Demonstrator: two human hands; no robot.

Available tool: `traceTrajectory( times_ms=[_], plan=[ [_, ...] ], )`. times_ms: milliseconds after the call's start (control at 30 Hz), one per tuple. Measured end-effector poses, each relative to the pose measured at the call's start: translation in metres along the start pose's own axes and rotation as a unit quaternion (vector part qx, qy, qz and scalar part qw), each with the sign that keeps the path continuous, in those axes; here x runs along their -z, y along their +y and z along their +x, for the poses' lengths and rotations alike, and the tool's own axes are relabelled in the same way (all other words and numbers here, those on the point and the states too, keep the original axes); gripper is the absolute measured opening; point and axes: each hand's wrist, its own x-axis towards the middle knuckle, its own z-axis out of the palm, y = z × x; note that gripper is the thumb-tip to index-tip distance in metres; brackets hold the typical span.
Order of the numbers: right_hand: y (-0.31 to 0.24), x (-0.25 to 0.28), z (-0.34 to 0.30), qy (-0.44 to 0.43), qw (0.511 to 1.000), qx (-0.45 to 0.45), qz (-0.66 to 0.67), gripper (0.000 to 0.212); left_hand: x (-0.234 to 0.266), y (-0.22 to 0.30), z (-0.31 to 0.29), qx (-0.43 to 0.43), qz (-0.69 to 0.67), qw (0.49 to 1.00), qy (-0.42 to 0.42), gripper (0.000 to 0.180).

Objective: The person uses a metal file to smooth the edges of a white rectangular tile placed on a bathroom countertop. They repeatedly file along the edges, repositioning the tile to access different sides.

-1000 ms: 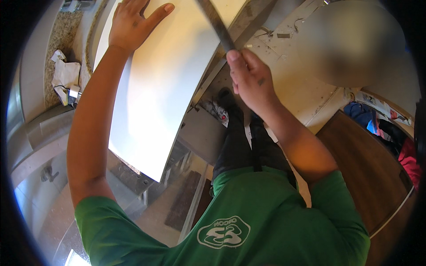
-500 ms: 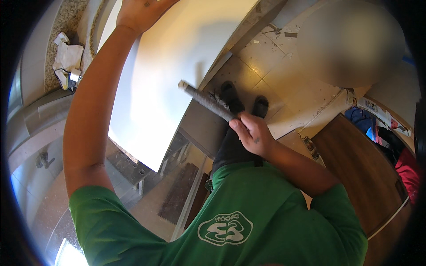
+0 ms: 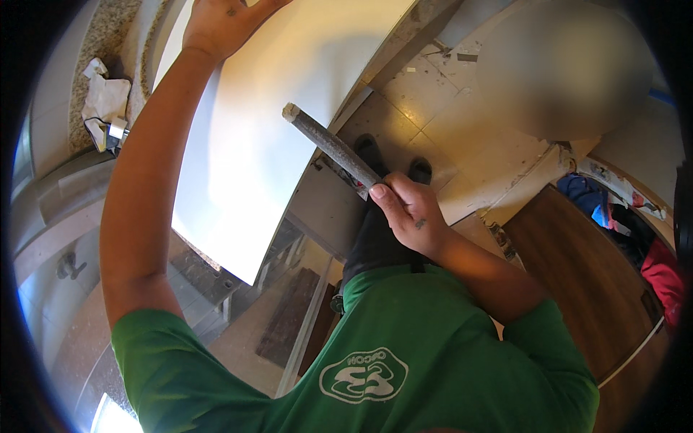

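Note:
My right hand (image 3: 417, 215) is closed round one end of a rough, dark grey rod (image 3: 325, 142), thumb along its side. The rod slants up to the left, and its blunt, pale free end is over a large white panel (image 3: 238, 166); whether it touches the panel I cannot tell. At the top of the picture my left hand (image 3: 220, 27) lies on the far part of that panel with the thumb stretched out sideways. The other fingertips run out of the picture. Below the rod, a dark-edged thing partly shows beside my leg.
A speckled stone counter (image 3: 83, 108) with a crumpled pale bag (image 3: 107, 99) is at the left. My feet in dark sandals (image 3: 420, 170) stand on a tiled floor (image 3: 462, 148) strewn with debris. A brown wooden board (image 3: 577, 252) and clothes (image 3: 660, 281) are at the right.
The free end of the rod has risen slightly toward the upper left, and the rod looks steadier. My left hand stays on the panel, almost where it was.

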Motion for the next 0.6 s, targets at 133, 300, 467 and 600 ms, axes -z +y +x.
traceTrajectory(
  times_ms=[133,300,467,600],
  plan=[
    [-0.001,0.006,0.043,0.035,0.997,-0.059,0.045,0.047,0.000,0.000,-0.001,0.005,0.001,1.000,-0.001,0.086],
    [-0.017,0.034,0.089,0.071,0.982,-0.047,0.170,0.039,0.001,-0.001,0.001,-0.005,-0.008,1.000,-0.005,0.085],
    [-0.027,0.014,0.008,-0.019,0.990,-0.140,0.001,0.044,0.000,-0.002,0.003,0.006,-0.007,1.000,-0.015,0.085],
    [-0.020,0.016,0.031,0.029,0.993,-0.101,0.058,0.048,0.000,-0.003,0.002,-0.008,-0.009,1.000,-0.007,0.085]
  ],
)
